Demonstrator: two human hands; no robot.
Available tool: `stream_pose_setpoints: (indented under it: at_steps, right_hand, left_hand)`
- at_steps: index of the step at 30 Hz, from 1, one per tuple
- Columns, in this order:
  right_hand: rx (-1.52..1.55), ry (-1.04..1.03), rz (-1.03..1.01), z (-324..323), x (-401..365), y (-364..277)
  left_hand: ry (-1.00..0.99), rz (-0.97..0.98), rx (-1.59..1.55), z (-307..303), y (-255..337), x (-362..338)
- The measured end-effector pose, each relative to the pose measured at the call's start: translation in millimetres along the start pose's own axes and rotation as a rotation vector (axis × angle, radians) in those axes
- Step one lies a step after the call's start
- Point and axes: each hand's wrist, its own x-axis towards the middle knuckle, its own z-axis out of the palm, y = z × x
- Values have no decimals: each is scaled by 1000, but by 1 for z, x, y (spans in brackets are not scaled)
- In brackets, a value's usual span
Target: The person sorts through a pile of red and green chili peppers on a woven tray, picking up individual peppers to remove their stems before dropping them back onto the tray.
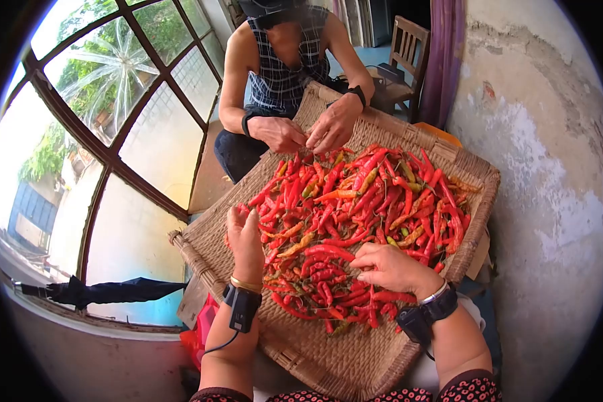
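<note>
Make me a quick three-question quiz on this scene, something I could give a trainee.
1. Fill in: most of the peppers on the woven tray are ___ in colour.
2. Which thing lies by the window: (a) broom, (b) umbrella, (c) ladder?
3. Besides the wearer's left hand and right hand, how many other hands show?

Key: 1. red; 2. b; 3. two.

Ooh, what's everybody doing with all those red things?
Two people are working at a big woven tray piled with peppers, mostly red. The nearer one's right hand is on the pile, and the left hand is raised at its left edge; I can't tell if either holds anything. Across from them, another person has both hands together above the far edge, fingers pinched.
</note>
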Motion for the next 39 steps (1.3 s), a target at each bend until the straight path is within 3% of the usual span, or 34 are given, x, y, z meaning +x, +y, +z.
stream_pose_setpoints:
  at_steps: [3,7,9,10,12,13,14,16,17,19,20,21,23,25,28,32,34,35,39]
  right_hand:
    - [36,-6,-2,0,1,-2]
    - [166,0,39,-5,1,-9]
    - [260,3,34,-7,-1,-11]
    - [354,9,24,-8,-1,-11]
    - [371,7,26,-10,-2,-9]
    - [388,5,28,-11,-2,-8]
    - [388,4,28,-12,-1,-10]
    - [269,102,226,-16,0,-17]
    - [269,102,223,-14,0,-12]
    - [-381,250,269,-8,-5,4]
    - [-517,195,304,-9,-7,6]
    - [-517,197,303,-9,-9,8]
    - [-428,25,307,-9,-14,14]
    - [-406,-34,278,-5,-14,21]
    - [-346,-207,293,-5,-12,22]
    - [-321,-189,173,2,-15,31]
    - [-195,-322,286,-1,-12,26]
    - [-197,-323,288,-1,-11,25]
    - [-146,-343,300,-1,-10,22]
  left_hand:
    - [65,8,29,7,5,-7]
    - [-715,-198,218,27,32,-36]
    - [-924,86,474,37,39,-46]
    - [-924,86,474,39,46,-48]
    - [-1122,-118,665,42,56,-48]
    - [-1121,-119,666,39,52,-46]
    - [-1016,-241,568,36,48,-41]
    - [-821,-485,368,29,50,-32]
    - [-820,-482,369,27,50,-27]
    - [-483,-439,98,21,42,-15]
    - [-414,-422,37,17,38,-6]
    - [-415,-419,37,14,33,-5]
    - [-43,-459,-272,17,31,-7]
    - [-108,-395,-337,9,20,-4]
    - [-10,-303,-283,16,23,-12]
    - [-313,-368,-121,23,26,-24]
    - [-519,-416,62,31,30,-39]
    - [-520,-417,60,36,28,-47]
    - [-864,-388,156,47,22,-69]
